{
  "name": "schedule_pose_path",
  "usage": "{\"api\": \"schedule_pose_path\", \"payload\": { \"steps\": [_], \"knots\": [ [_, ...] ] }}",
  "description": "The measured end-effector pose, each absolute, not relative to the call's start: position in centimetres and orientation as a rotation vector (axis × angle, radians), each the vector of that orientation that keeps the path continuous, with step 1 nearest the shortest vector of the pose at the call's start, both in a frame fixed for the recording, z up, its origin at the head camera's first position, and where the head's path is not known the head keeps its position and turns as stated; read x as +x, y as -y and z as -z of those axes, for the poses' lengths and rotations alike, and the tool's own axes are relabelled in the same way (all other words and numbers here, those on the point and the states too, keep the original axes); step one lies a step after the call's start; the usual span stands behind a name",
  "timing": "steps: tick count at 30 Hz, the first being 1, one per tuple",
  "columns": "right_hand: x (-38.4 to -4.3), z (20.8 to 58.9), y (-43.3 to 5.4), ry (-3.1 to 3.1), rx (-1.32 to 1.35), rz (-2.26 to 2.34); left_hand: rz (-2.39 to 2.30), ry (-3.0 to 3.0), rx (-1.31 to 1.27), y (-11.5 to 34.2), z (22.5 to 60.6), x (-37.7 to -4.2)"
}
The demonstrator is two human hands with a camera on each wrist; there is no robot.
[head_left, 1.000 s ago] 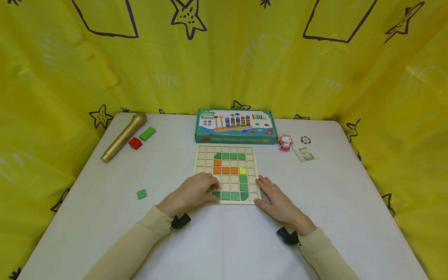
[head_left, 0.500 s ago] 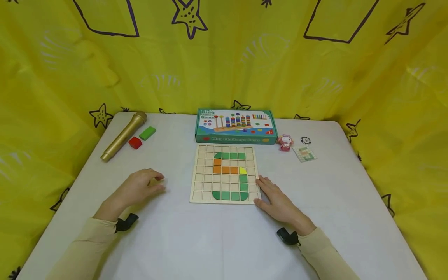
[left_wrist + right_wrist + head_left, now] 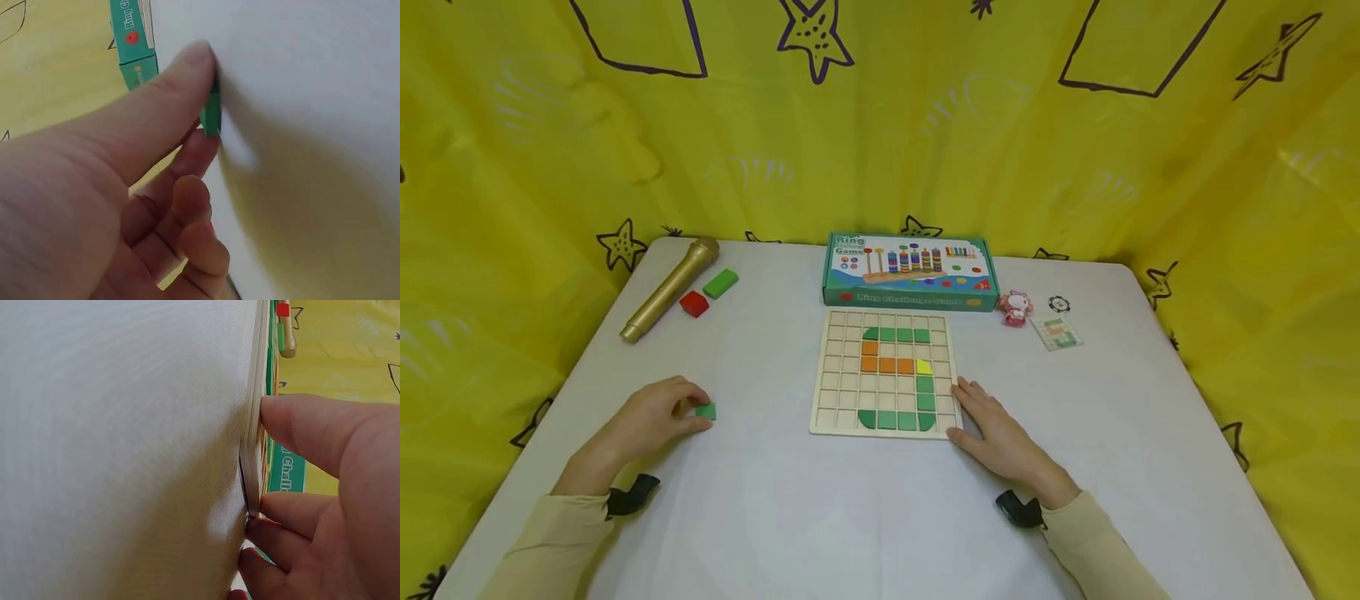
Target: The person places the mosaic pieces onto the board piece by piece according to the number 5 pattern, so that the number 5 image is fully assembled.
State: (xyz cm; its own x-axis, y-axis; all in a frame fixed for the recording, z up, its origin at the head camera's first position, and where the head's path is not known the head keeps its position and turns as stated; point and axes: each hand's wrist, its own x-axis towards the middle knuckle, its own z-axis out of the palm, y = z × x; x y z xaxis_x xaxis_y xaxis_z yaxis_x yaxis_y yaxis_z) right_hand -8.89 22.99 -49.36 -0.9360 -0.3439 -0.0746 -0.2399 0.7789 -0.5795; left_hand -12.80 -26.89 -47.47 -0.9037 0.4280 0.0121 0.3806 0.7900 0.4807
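On the left side of the table, my left hand (image 3: 651,421) pinches a small green square tile (image 3: 706,412) between thumb and forefinger. The left wrist view shows the same green tile (image 3: 212,114) edge-on between the fingertips, the other fingers loosely curled below. My right hand (image 3: 1003,433) rests with extended fingers at the right edge of a wooden grid board (image 3: 835,379). In the right wrist view, thumb and fingertips touch the edge of the board (image 3: 251,450). Green tiles (image 3: 895,336), orange tiles (image 3: 887,365) and a yellow rounded tile (image 3: 923,367) form an S-like shape on the board.
Behind the board stands a Ring Challenge Game box (image 3: 910,273). A gold microphone (image 3: 670,290), a red block (image 3: 694,304) and a green block (image 3: 721,283) lie at the back left. Back right are a pink figurine (image 3: 1016,308), a round chip (image 3: 1059,304) and a pattern card (image 3: 1057,332).
My left hand has moved left from the board's lower left to the loose green tile and taken hold of it. My right hand has stayed at the board's edge.
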Motion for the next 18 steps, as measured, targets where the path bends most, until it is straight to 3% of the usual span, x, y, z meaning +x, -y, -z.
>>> {"api": "schedule_pose_path", "payload": {
  "steps": [8,18],
  "knots": [
    [-8.8,49.3,-23.1,-2.802,-0.458,0.867,-0.697,-2.834,0.697,24.2,46.2,-13.4],
    [-8.8,49.4,-23.0,-2.794,-0.450,0.881,-0.794,-2.758,0.846,17.0,45.9,-15.2]
  ]
}}
